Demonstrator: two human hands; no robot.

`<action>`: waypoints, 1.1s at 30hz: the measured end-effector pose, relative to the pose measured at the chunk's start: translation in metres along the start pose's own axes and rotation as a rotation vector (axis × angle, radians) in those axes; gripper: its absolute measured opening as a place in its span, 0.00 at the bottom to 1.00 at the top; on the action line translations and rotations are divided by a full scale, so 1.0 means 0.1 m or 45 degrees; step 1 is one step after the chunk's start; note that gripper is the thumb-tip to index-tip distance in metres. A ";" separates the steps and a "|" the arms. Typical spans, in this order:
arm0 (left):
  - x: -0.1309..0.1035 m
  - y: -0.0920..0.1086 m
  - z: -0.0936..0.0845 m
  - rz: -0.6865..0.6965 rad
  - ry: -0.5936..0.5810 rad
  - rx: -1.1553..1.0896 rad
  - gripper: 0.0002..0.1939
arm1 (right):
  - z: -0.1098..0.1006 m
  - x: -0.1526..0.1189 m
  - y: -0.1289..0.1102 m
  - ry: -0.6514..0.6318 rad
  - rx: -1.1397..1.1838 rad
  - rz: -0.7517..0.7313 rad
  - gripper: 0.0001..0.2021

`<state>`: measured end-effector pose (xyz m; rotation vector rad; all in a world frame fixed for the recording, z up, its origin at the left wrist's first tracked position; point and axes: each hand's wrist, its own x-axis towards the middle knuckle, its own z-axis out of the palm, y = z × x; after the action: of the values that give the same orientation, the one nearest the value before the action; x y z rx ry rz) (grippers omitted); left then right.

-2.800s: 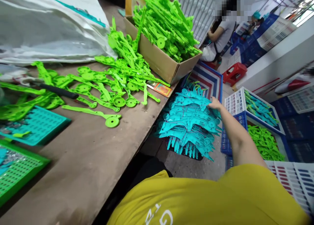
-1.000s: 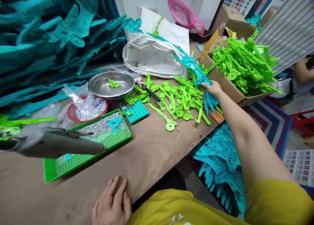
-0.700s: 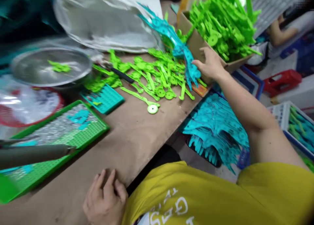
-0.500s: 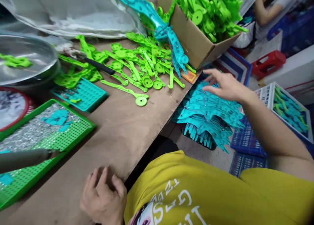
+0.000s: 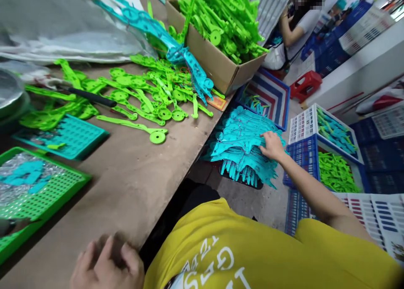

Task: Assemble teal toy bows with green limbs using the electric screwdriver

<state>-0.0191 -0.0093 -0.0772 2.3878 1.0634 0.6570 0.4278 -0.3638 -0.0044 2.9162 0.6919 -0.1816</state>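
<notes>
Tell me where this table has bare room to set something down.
Bare brown tabletop runs between the green tray and the table edge, from the lime parts down to the left hand. It's crowded beside the cardboard box: lime parts, with a teal bundle over some.

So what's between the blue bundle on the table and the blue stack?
Head view: an orange card, a green piece, then the table edge.

Turquoise bundle (image 5: 150,25), one: let go by our right hand (image 5: 274,146); now lying over green parts (image 5: 164,113), left of and beyond that hand. Right hand, ours: shifted from bundle to turquoise stack (image 5: 241,133), which now lies beneath our fingers.
</notes>
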 end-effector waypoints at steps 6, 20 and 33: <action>0.00 0.09 0.02 0.194 0.234 0.320 0.22 | 0.17 0.51 0.14 -0.309 -0.046 0.058 0.42; 0.03 0.17 -0.02 0.164 0.191 0.301 0.18 | 0.07 0.47 0.16 -0.257 -0.033 -0.048 0.32; 0.01 0.09 0.02 0.176 0.226 0.263 0.17 | -0.71 0.52 0.46 -0.096 0.069 0.077 0.28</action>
<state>-0.0119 -0.0148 -0.0737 2.6394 1.0912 0.8589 0.5010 -0.3698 0.0623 2.9594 0.5951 -0.3061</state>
